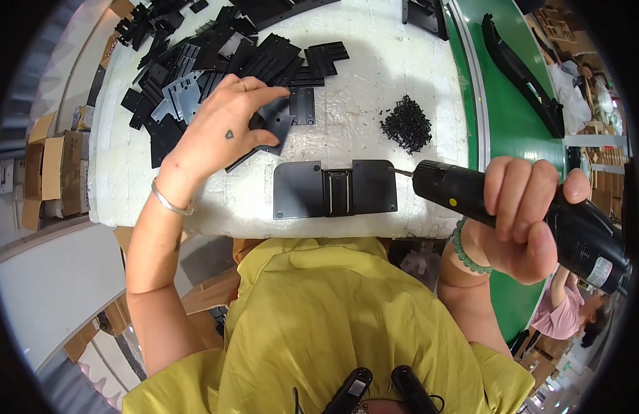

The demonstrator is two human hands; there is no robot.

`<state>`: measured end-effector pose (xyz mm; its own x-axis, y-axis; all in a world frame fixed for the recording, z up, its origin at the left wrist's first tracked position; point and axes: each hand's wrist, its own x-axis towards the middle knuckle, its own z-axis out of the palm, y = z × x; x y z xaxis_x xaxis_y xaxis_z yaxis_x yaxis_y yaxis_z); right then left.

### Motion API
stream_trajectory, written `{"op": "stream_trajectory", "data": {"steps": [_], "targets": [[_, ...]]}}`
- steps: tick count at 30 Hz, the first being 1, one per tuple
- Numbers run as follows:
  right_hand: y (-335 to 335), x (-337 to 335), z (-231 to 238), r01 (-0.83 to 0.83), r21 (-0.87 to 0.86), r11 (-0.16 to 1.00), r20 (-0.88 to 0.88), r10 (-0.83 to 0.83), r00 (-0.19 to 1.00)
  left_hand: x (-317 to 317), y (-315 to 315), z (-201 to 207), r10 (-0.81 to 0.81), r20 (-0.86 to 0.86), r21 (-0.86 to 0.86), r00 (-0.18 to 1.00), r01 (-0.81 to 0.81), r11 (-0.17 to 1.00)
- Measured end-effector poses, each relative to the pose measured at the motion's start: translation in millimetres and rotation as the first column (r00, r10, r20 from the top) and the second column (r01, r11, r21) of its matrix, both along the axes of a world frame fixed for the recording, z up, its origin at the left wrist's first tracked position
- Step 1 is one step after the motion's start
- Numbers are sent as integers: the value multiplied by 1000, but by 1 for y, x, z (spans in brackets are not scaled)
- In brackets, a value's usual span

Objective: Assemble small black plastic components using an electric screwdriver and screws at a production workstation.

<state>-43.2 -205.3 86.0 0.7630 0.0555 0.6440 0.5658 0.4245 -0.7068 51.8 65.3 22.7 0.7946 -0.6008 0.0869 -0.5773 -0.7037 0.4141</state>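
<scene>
My left hand (226, 121) is over the near edge of a pile of black plates (195, 65), thumb and forefinger spread apart. Between and beneath those fingers lies a dark flat plate (277, 124); whether they touch it is unclear. A black electric screwdriver (447, 186) is gripped in my right hand (530, 214), its thin bit pointing left. The bit's tip is at the upper right corner of a flat black part (299, 190) lying near the table's front edge. That part has two wide panels joined by a narrow slotted middle piece (338, 192).
A heap of small black screws (407, 124) sits on the white-covered worktable (361, 76). To the right, a long black curved part (519, 72) rests on a green surface (509, 145). Cardboard boxes (54, 165) stand at left. Another person (564, 307) is at far right.
</scene>
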Motion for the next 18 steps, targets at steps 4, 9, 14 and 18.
{"op": "stream_trajectory", "data": {"steps": [4, 9, 14, 18], "targets": [[-4, -2, -1, 5, 2, 1000, -29, -4, 1000, -3, 2, -10, -22, -4, -11, 1000, 22, 1000], [-10, -2, 3, 3, 38, 999, -40, -2, 999, -16, -6, -3, 82, -445, -435, 892, -295, 851], [-17, -3, 3, -10, 114, 993, -86, 20, 996, -56, -41, 4, -68, -599, -501, 798, -308, 809], [-19, -7, 1, 3, 109, 994, -105, 9, 994, -70, -48, -19, -70, -657, -509, 751, -373, 776]]}}
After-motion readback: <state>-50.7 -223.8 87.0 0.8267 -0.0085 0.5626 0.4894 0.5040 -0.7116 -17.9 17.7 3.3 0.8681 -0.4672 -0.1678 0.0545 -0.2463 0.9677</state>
